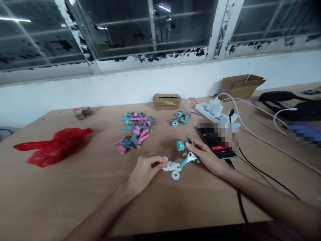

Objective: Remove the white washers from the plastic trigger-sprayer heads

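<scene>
My right hand (204, 154) is closed around a grey trigger sprayer head (192, 154) with a teal collar and a teal trigger. The collar faces left, and the trigger points down toward a small pile of flat white ring washers (176, 175). At the pile's left side my left hand (146, 170) pinches a white washer between thumb and fingertips, which partly cover it. Beyond my left hand lies a cluster of grey sprayer heads (130, 140) with pink or teal parts. Farther back, a pair of teal and grey sprayer heads (180, 119) rests on the table.
A red plastic bag (57, 147) lies at left on the wooden table (75, 197). A phone (215, 142) and black cables are beside my right hand. Behind them stand a white power strip (217, 115) with cords and cardboard boxes (167, 102) near the wall.
</scene>
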Available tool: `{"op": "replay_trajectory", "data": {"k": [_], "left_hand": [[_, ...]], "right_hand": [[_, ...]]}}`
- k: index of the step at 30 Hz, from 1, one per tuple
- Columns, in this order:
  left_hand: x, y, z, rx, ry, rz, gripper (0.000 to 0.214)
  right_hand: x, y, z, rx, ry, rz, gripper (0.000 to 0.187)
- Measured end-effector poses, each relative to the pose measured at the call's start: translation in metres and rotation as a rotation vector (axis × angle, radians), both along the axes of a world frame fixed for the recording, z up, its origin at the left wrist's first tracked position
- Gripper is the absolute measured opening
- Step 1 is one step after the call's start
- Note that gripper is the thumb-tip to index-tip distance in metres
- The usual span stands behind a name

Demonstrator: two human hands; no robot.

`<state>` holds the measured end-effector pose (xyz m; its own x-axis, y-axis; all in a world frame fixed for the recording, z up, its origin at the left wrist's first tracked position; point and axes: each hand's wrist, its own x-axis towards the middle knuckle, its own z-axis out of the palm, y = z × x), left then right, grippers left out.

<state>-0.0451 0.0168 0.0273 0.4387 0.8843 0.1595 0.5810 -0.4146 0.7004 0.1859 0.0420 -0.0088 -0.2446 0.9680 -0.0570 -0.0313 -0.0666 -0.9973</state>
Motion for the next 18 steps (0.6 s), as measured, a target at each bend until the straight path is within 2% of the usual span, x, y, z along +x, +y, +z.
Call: {"op": "replay_trajectory", "data": {"k": [3, 9, 13, 18], "left_hand": [[-0.002, 0.001, -0.001, -0.086, -0.002, -0.013, 0.013], [-0.003, 0.003, -0.004, -0.084, -0.008, -0.005, 0.013], [-0.005, 0.005, -0.007, -0.144, -0.155, 0.024, 0.010], [-0.004, 0.010, -0.010, -0.326, -0.389, 0.058, 0.014]], "right_hand": [[0.000, 0.000, 0.001, 0.007, -0.005, 0.014, 0.036], [-0.001, -0.001, 0.003, 0.008, 0.002, 0.033, 0.035], [-0.001, -0.002, 0.005, 0.018, -0.021, 0.059, 0.035], [-0.002, -0.003, 0.006, 0.012, 0.021, 0.100, 0.032]]}}
